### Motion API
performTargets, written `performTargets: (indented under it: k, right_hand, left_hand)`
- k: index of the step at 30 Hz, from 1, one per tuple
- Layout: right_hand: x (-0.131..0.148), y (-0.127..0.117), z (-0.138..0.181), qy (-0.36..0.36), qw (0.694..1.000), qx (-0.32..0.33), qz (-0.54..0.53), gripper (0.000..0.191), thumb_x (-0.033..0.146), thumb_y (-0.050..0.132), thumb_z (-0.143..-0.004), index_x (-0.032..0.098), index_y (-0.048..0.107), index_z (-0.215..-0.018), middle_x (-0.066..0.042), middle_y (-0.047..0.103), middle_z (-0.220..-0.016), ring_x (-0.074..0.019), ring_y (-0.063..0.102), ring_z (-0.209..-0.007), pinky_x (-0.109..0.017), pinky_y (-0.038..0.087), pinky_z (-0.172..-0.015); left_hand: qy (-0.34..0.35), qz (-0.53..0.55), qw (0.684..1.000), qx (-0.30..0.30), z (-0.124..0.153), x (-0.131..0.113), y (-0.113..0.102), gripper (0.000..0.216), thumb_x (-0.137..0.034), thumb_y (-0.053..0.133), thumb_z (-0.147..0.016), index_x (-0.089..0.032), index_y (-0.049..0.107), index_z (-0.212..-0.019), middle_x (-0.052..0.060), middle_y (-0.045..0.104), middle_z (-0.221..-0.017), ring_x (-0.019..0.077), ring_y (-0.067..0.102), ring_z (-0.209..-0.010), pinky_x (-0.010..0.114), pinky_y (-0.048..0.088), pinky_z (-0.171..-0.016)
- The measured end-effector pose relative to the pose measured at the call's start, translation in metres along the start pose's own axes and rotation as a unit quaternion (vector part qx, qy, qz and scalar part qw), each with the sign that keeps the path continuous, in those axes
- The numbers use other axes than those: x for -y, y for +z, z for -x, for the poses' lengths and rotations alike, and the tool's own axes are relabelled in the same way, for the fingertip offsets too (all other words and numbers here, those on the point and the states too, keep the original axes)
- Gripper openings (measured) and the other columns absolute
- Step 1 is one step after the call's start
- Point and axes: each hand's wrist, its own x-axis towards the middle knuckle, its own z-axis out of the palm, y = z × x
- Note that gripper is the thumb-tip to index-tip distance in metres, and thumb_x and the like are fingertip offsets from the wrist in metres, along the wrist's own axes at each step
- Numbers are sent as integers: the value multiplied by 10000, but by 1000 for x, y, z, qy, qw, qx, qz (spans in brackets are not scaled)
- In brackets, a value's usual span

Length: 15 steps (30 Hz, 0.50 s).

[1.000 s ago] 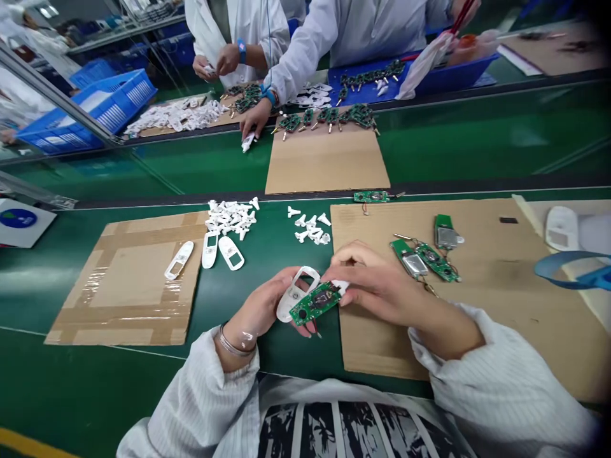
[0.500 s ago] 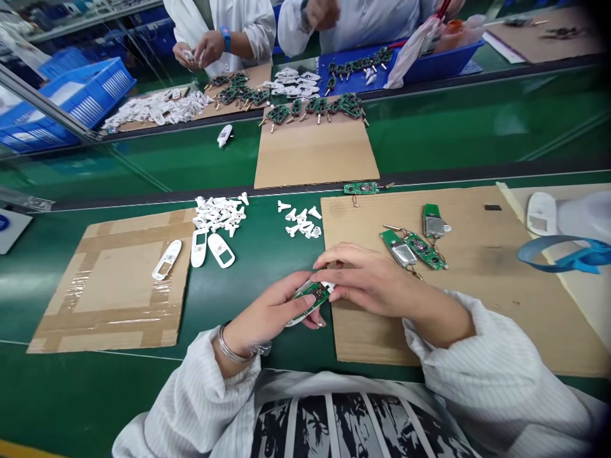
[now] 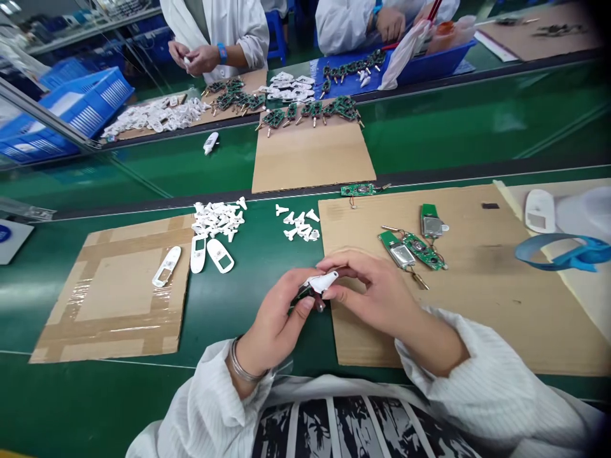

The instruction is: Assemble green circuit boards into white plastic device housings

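Head view, nearest: white striped work-coat sleeves (image 3: 477, 362) come in from the bottom edge, and a thin silver bangle (image 3: 241, 364) circles the left wrist.

Left hand: the left hand (image 3: 274, 315) is curled, its thumb and fingers closed narrowly around the lower end of the held assembly.

Right hand: the right hand (image 3: 377, 296) pinches the white tip between thumb and forefinger, its other fingers bent close behind.

Held thing: a white plastic shell (image 3: 322, 281) with a green circuit board (image 3: 303, 294) against it, mostly hidden by fingers, sits between the hands above a green conveyor belt (image 3: 119, 394).

Long axis: it slants from lower left to upper right, the tapered white end pointing at the right hand. That hand is nearer the tip, the left nearer the board.

Right side: a brown corrugated cardboard sheet (image 3: 477, 318) carries green boards wired to silver batteries (image 3: 413, 249).

Left side: a taped cardboard sheet (image 3: 128, 299) bears one white oval casing (image 3: 167, 266); a heap of small white plastic pieces (image 3: 217, 219) lies beyond it.

Far: across a second belt, a co-worker's hands (image 3: 191, 58) hold a small white piece, beside a blue plastic basket (image 3: 81, 105).
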Motion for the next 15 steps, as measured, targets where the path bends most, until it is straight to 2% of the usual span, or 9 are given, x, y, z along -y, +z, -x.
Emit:
performTargets:
  k: [2, 4, 8, 10, 15]
  right_hand:
    - [6, 4, 4, -46, 999, -16, 23, 163, 254, 739, -827, 211, 687, -975, -47, 720, -930, -176, 696, -849, -276, 597, -739]
    - [12, 9, 7, -86, 995, -36, 29, 160, 292, 736, -834, 211, 688, -964, -47, 723, -906, -167, 694, -839, -272, 589, -749]
    - [23, 18, 14, -113, 991, -68, 26, 129, 313, 685, -879, 216, 689, -964, -48, 713, -876, -155, 682, -810, -266, 581, -731]
    - [26, 20, 16, -112, 991, -65, 20, 135, 319, 664, -895, 215, 685, -978, -57, 705, -889, -157, 675, -808, -269, 577, -716]
    - [33, 20, 18, -128, 991, -42, -24, 105, 295, 592, -938, 203, 643, -942, -59, 679, -806, -164, 629, -739, -291, 547, -644]
  left_hand:
    - [67, -15, 996, -56, 2, 2, 6, 310, -329, 446, -961, -195, 533, -1227, 92, 596, -1020, 204, 578, -911, 360, 492, -810]
    - [130, -40, 982, -128, 3, 4, 12, 334, -412, 464, -943, -172, 585, -1141, 94, 597, -961, 214, 564, -897, 360, 492, -771]
    - [177, -40, 955, -235, 2, 7, 20, 246, -369, 531, -916, -195, 597, -1076, 62, 592, -881, 186, 574, -819, 313, 500, -671]
    - [184, -40, 951, -243, 4, 7, 21, 248, -375, 542, -905, -213, 594, -1085, 62, 583, -899, 187, 586, -815, 311, 511, -654]
    - [168, 21, 965, -198, 12, 8, 22, 240, -306, 494, -933, -278, 597, -1149, 71, 529, -1077, 119, 583, -703, 250, 502, -540]
